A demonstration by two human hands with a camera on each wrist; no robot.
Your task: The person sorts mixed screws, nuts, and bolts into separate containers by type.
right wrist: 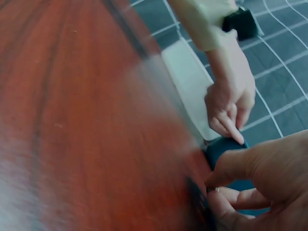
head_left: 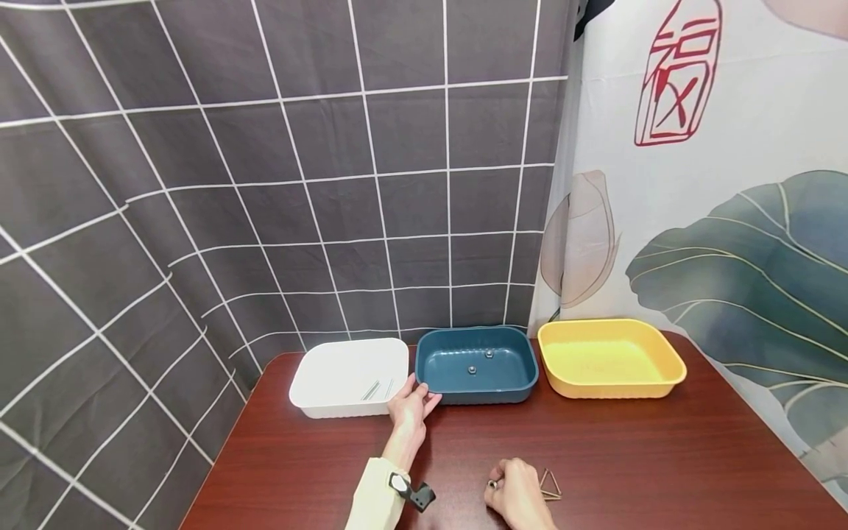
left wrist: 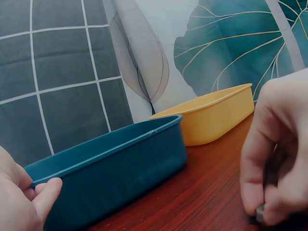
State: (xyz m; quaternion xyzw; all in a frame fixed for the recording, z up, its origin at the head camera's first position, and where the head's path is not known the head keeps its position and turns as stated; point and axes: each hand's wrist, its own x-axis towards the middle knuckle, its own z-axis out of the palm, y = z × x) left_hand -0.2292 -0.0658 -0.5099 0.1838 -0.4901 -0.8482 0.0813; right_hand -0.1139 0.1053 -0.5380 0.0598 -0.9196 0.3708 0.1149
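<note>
My left hand [head_left: 409, 405] grips the near left corner of the blue tray [head_left: 477, 397], thumb and fingers at its rim. Two small metal nuts [head_left: 472, 369] lie inside that tray. Low over the table in front of it, my right hand [head_left: 520, 493] pinches another small metal nut [head_left: 492, 483] between thumb and fingertips. The left wrist view shows this nut [left wrist: 260, 213] partly covered by the fingers. Beside the right hand lie thin brass-coloured triangle pieces [head_left: 550, 495], partly hidden by it.
To the left, a white tray [head_left: 311, 401] holds several thin metal rods [head_left: 372, 390]. A yellow tray [head_left: 612, 389] stands at the right. All three trays line the back of the reddish-brown table [head_left: 662, 456], before a dark gridded curtain [head_left: 411, 206].
</note>
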